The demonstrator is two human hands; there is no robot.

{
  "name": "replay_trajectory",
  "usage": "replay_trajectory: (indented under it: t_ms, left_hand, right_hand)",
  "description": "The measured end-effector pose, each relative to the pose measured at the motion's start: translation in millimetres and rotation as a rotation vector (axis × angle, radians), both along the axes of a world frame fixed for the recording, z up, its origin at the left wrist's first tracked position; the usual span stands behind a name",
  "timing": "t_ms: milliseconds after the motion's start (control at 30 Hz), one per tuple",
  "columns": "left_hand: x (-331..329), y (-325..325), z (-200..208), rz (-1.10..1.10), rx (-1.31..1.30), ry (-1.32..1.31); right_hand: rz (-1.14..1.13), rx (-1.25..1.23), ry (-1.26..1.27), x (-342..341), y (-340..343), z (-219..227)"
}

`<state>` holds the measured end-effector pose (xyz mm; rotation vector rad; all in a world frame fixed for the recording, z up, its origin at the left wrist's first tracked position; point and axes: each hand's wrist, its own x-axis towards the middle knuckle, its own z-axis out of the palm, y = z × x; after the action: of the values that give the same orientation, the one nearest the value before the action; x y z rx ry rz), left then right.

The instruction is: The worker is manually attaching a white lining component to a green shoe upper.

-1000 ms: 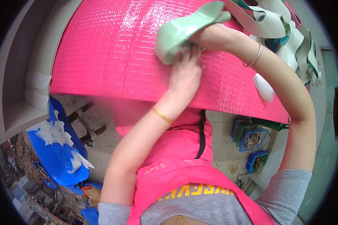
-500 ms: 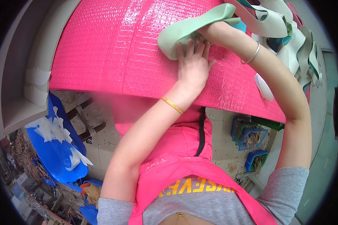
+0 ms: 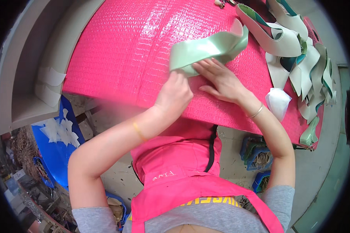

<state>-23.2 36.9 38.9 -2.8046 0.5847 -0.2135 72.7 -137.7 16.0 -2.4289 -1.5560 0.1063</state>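
Note:
On the pink quilted table cover [image 3: 116,50] lies a pale green shoe upper [image 3: 202,48], its rounded toe end toward the left and its open end up and to the right. My left hand [image 3: 173,93] is closed at the upper's near left corner, its fingertips pinching the edge. My right hand [image 3: 221,81] lies nearly flat along the upper's near side, fingers stretched out and touching it. The underside of the upper and what lies inside it are hidden.
Several pale shoe uppers [image 3: 276,40] are heaped along the table's right side. A white piece [image 3: 278,103] lies near the right edge. A grey shelf [image 3: 11,112] stands at left, above a blue chair [image 3: 60,155] with white scraps. Under the table are baskets [image 3: 260,157].
My right hand has come out of the upper and now rests on its near side. My left hand has moved down and left, closing at the edge. The upper looks flatter.

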Motion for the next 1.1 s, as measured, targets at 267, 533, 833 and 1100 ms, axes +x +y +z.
replay_trajectory:
  t_ms: [267,533,833,1100]
  left_hand:
    - [23,5,9,-0.142,-0.109,-0.102]
    - [-17,-31,-5,-0.249,-0.390,-0.070]
    - [-22,5,-28,-0.113,-0.863,0.101]
    - [-12,-22,-25,-0.149,-0.677,0.029]
  right_hand:
    - [0.107,0.150,-0.251,8,37,5]
    - [0.469,-0.973,-0.501,-29,-5,80]
    - [0.234,-0.705,-0.578,-47,-20,77]
    - [0.251,-1.311,-0.243,-57,9,84]
